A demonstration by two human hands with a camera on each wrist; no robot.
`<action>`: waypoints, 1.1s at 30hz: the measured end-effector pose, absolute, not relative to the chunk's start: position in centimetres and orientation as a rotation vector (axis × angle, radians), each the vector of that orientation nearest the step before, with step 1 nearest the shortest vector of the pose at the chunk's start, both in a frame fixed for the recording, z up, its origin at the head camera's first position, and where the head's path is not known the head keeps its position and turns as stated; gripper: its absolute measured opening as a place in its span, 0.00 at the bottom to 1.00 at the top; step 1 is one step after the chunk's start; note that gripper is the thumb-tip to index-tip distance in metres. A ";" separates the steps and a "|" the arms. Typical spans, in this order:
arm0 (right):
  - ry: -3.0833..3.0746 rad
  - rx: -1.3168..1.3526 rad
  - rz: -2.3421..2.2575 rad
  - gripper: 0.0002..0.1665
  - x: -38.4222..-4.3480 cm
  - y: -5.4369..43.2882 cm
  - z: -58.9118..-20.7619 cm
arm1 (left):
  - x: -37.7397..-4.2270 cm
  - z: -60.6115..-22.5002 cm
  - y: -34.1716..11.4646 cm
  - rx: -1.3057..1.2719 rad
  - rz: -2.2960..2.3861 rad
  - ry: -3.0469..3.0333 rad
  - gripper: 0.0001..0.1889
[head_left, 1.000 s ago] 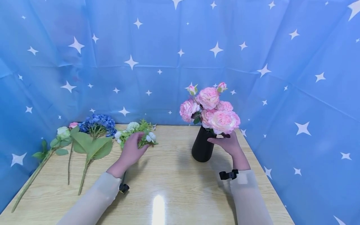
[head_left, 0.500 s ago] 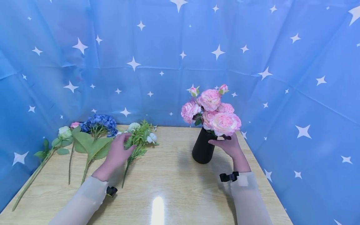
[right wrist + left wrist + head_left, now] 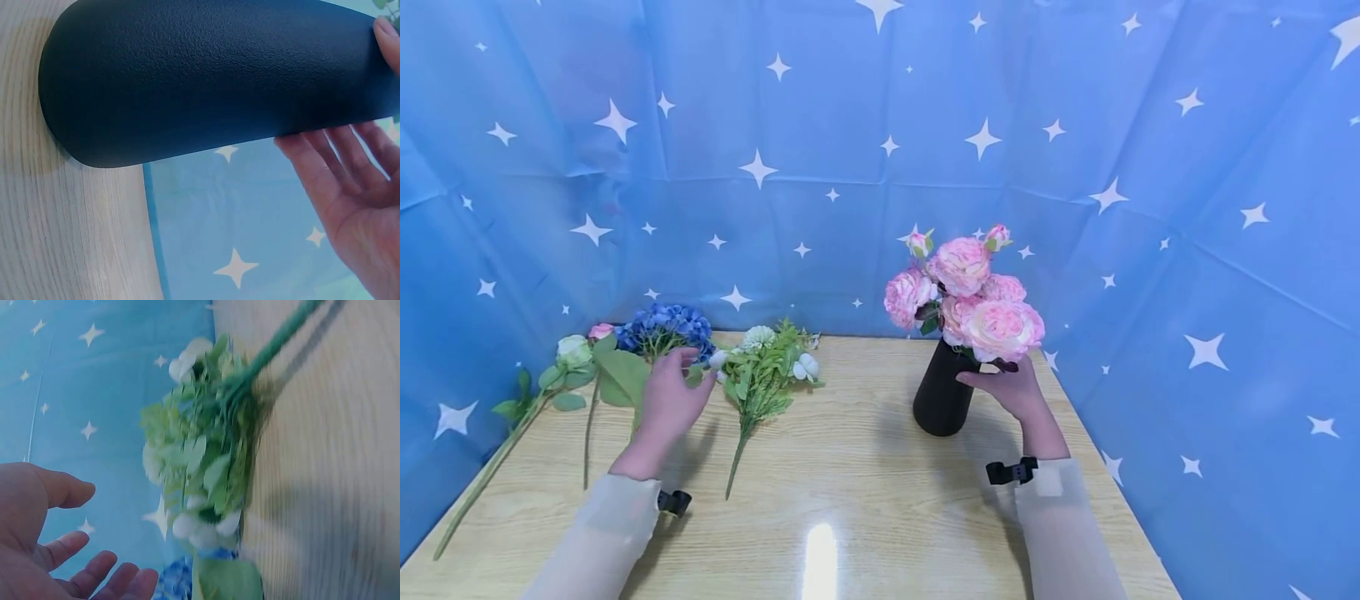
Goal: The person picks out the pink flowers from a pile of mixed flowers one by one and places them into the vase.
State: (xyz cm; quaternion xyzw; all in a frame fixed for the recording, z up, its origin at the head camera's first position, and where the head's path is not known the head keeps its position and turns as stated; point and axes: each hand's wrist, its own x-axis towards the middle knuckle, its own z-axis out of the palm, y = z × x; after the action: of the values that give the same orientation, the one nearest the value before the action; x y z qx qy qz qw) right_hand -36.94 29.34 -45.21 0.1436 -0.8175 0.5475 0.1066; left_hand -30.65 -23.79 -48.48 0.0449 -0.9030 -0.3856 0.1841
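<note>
My right hand (image 3: 1013, 388) grips the upper part of a black vase (image 3: 942, 398), thumb on the near side and fingers round its back in the right wrist view. Large pink flowers (image 3: 973, 292) fill the vase's mouth. On the left, my left hand (image 3: 672, 400) hovers with spread, empty fingers over the broad leaves (image 3: 623, 375) of a blue hydrangea (image 3: 666, 327), whose stem it partly hides. Just right of that hand lies a green spray with white blooms (image 3: 763, 371); the left wrist view shows the bunch (image 3: 200, 444) beyond the open fingers (image 3: 78, 490).
Farther left on the wooden table (image 3: 850, 517) lie a white rose (image 3: 574, 353) on a long stem and a small pink flower (image 3: 601, 331). A blue curtain with white stars (image 3: 820, 125) stands behind and at both sides.
My left hand has moved left, from over the green and white spray to over the hydrangea, uncovering the spray. The right hand keeps its grip on the vase.
</note>
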 end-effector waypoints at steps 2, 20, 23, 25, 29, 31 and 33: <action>-2.398 0.418 1.637 0.52 -37.0 29.3 -45.2 | -30.3 -48.3 -24.5 0.147 -1.097 -2.546 0.30; -2.434 0.417 1.589 0.52 -37.4 29.6 -44.9 | -27.6 -48.7 -31.1 0.393 -0.985 -2.658 0.38; -2.425 0.415 1.597 0.52 -37.4 29.7 -44.8 | -27.3 -49.0 -31.7 0.405 -0.981 -2.690 0.38; -2.425 0.413 1.596 0.52 -37.4 29.7 -44.7 | -26.9 -49.2 -32.2 0.412 -0.979 -2.713 0.39; -2.443 0.408 1.584 0.52 -37.3 29.6 -44.7 | -26.0 -49.7 -33.7 0.443 -0.969 -2.738 0.38; -2.441 0.415 1.586 0.52 -37.3 29.5 -44.7 | -25.4 -49.9 -34.3 0.474 -0.969 -2.744 0.38; -2.436 0.425 1.591 0.52 -37.3 29.5 -44.8 | -24.9 -50.1 -34.8 0.513 -0.977 -2.754 0.40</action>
State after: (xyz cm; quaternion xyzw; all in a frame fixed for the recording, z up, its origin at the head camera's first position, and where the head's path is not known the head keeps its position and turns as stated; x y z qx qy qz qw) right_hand -37.33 29.54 -44.76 0.1437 -0.8244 0.5382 0.1005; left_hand -24.93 -34.84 -50.08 0.1723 -0.9247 -0.3279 0.0874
